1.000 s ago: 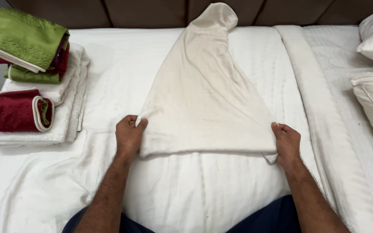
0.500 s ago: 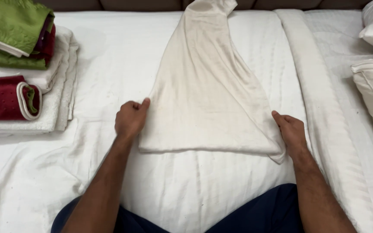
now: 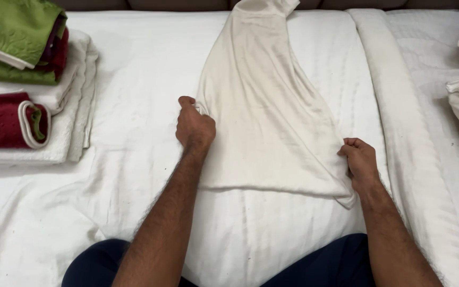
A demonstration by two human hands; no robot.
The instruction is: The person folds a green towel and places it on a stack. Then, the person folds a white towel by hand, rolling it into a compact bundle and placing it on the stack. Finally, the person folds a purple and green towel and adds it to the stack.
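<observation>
Head view: cream cloth (image 3: 264, 127) lies mid-bed, right of the folded towel stack (image 3: 27, 90). Left hand (image 3: 194, 127) and right hand (image 3: 358, 159) pinch its side edges; best kept taut and level.

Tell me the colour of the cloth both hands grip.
Cream, plain, no pattern: the cloth shows best in the head view.

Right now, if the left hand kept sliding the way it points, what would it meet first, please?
The left hand points up the bed; past the cream cloth edge it grips, only bare sheet shows, probably up to the headboard.
</observation>
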